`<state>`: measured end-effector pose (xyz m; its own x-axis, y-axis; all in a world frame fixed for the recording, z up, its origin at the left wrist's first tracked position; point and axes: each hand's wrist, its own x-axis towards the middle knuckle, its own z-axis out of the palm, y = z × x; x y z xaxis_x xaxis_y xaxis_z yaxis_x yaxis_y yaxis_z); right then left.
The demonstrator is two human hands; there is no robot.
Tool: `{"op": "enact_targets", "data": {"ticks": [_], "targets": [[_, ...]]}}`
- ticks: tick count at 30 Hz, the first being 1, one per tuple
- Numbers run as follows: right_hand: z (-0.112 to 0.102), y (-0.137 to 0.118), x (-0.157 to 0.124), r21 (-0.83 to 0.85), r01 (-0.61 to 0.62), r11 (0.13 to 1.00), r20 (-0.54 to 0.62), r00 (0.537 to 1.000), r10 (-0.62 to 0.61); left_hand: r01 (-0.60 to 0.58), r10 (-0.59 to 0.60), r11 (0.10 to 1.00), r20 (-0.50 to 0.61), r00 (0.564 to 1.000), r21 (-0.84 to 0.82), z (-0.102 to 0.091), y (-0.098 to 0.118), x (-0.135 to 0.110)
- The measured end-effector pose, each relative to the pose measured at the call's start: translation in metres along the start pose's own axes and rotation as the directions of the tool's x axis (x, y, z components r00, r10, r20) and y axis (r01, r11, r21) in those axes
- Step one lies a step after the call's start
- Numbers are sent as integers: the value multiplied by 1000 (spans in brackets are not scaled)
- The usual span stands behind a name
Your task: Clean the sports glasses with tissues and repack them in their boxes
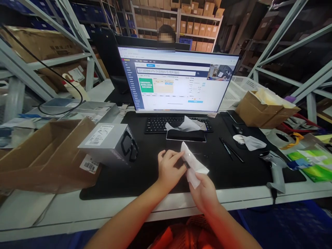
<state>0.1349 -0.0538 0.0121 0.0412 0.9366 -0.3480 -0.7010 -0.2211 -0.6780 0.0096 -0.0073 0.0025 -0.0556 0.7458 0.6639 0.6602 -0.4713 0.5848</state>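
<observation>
My two hands meet above the black mat, around a crumpled white wrapping sheet (195, 166). My right hand (204, 193) grips its lower end. From the left side, the thumb and forefinger of my left hand (169, 167) pinch its edge, where a small dark piece shows; its kind I cannot make out. Beyond them, a flat dark case (185, 135) with another loose white sheet (188, 123) on it rests against the keyboard (155, 123). A grey box (106, 147) printed with a pair of glasses stands to the left.
An open cardboard box (49, 155) stands left of the grey box. A monitor (178, 83) rises behind the keyboard. On the right lie pens (227, 148), a mouse (236, 129), a white pouch (252, 142), a barcode scanner (276, 171) and a tape roll (278, 138). Someone sits behind the monitor.
</observation>
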Motion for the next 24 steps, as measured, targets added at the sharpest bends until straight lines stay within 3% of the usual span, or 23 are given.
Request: {"op": "enact_targets", "data": {"ticks": [7, 10, 24], "targets": [[6, -33, -2, 72, -141, 987, 117, 984, 132, -17, 16, 998, 12, 1000, 56, -4, 0, 6], [4, -41, -3, 85, -183, 979, 109, 979, 173, -27, 25, 996, 17, 1000, 83, -5, 0, 7], [-4, -66, -8, 57, -217, 975, 131, 969, 208, -108, 111, 991, -27, 993, 84, -8, -1, 7]]}}
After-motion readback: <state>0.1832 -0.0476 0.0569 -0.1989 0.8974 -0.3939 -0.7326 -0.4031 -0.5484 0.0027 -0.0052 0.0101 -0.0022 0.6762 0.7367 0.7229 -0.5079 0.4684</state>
